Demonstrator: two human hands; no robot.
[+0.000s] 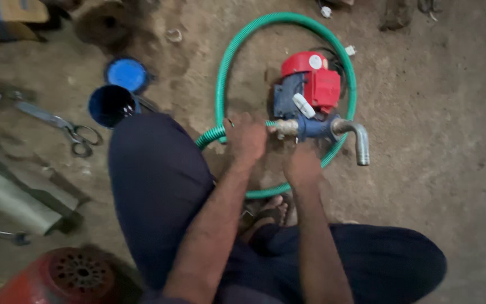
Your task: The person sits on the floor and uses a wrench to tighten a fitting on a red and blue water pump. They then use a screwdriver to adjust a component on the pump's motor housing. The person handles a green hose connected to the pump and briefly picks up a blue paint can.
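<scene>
A small red and blue water pump (309,90) sits on the dirt floor in front of me. A green ribbed hose (226,62) loops around it and ends at the pump's inlet fitting (286,127). My left hand (247,137) grips the hose end right at that fitting. Just below the fitting, my right hand (303,167) has its fingers curled; what it holds is hidden. A bent metal outlet pipe (357,138) sticks out on the pump's right side. My knees in dark trousers frame both arms.
A blue can (111,105) and its blue lid (127,74) lie to the left, with metal shears (66,127) beyond. A grey pipe section (7,200), a wrench (1,235) and a red round motor housing (63,277) are at lower left.
</scene>
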